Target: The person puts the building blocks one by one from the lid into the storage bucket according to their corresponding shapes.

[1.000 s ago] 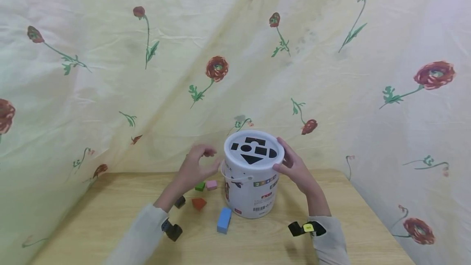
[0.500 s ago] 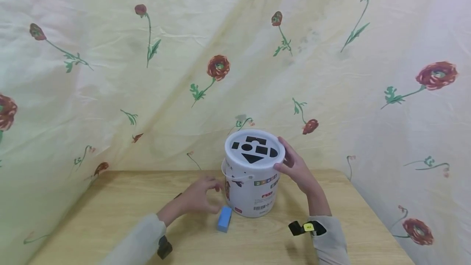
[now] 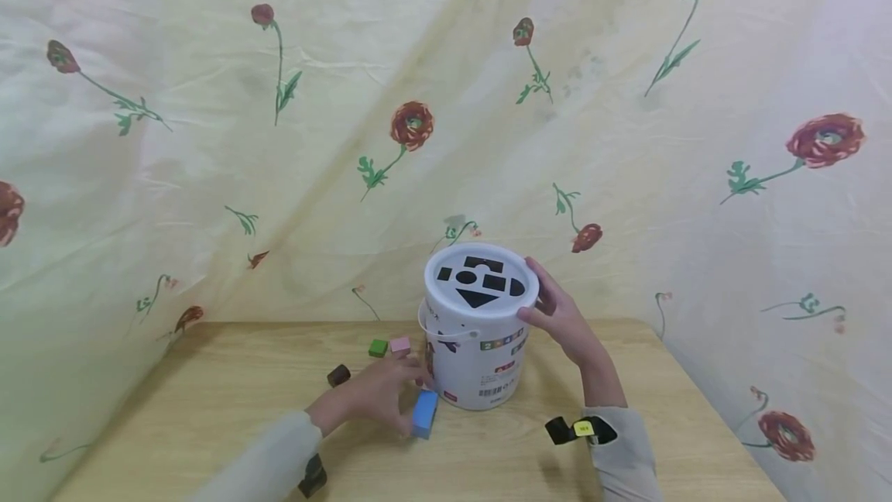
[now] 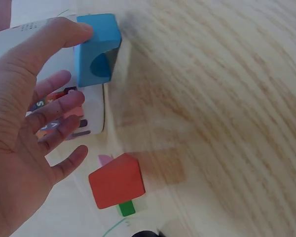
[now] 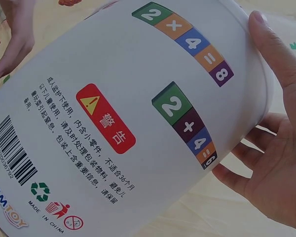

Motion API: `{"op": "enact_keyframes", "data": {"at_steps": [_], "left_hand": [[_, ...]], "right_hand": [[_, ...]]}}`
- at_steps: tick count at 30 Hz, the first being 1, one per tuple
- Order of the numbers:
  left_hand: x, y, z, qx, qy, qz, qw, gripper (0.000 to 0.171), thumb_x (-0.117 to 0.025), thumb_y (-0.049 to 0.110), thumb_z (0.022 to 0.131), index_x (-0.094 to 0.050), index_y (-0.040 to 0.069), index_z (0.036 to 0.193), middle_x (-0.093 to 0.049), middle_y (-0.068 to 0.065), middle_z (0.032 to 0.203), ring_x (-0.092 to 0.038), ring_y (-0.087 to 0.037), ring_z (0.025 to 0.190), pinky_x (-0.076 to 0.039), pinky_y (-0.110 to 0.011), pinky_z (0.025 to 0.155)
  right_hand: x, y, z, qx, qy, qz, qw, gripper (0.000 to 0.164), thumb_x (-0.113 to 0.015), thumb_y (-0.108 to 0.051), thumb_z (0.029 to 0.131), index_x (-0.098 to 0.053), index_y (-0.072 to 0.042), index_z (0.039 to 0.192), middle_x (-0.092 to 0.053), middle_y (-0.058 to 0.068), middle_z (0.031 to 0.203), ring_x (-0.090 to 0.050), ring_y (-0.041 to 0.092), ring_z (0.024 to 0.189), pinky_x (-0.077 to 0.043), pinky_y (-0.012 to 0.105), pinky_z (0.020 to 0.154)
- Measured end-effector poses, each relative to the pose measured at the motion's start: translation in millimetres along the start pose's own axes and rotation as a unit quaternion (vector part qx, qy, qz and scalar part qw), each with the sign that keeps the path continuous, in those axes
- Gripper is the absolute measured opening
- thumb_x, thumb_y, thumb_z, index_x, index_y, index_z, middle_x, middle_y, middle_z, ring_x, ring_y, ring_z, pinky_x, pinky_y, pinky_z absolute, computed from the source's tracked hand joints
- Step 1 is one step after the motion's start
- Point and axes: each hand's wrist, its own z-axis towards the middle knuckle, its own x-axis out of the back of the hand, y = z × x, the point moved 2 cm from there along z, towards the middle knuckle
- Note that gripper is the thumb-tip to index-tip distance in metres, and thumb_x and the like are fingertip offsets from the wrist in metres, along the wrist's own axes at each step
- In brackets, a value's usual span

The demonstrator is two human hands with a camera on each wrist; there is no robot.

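Observation:
My left hand (image 3: 379, 393) is at a blue block (image 3: 425, 414) with a rounded notch (image 4: 97, 49). In the left wrist view the thumb lies on the block's end, while the other fingers are spread apart beside it. The block sits on the table, close to the white bucket (image 3: 474, 370). My right hand (image 3: 560, 324) grips the bucket's upper rim, thumb on the near side and fingers around the far side. The bucket stands upright, its lid (image 3: 465, 308) pierced by several shaped holes.
Left of the bucket lie a green block (image 3: 378, 348), a pink block (image 3: 400, 345) and a dark rounded block (image 3: 339, 376). A red block (image 4: 117, 181) shows in the left wrist view. Flowered cloth (image 3: 313, 177) hangs behind the wooden table (image 3: 230, 378).
My left hand has come down from beside the bucket's top to the blue block. The green and pink blocks, covered half a second ago, show again. My right hand stays on the bucket.

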Motion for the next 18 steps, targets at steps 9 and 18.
{"op": "enact_keyframes", "data": {"at_steps": [9,18], "left_hand": [[-7.9,-1.9,3.1,0.018,-0.019,0.01,0.9996,0.065,-0.091,0.041,0.067,-0.066,0.025,0.125,-0.068,0.011,0.123,-0.055,-0.01,0.111,-0.049,-0.034,0.1],[-12.5,-3.4,4.7,0.011,-0.011,0.009,0.9998,0.064,-0.091,0.04,0.068,-0.066,0.023,0.125,-0.068,0.011,0.119,-0.056,-0.008,0.107,-0.049,-0.027,0.095]], "right_hand": [[-0.3,0.0,0.1,0.003,-0.001,0.001,1.0,0.09,-0.069,-0.017,0.094,-0.014,-0.021,0.165,-0.016,0.006,0.172,-0.014,0.038,0.158,-0.018,0.066,0.121],[-0.7,0.3,-0.1,-0.001,0.002,0.001,1.0,0.09,-0.069,-0.018,0.094,-0.014,-0.022,0.165,-0.017,0.005,0.172,-0.015,0.037,0.158,-0.019,0.065,0.121]]}}
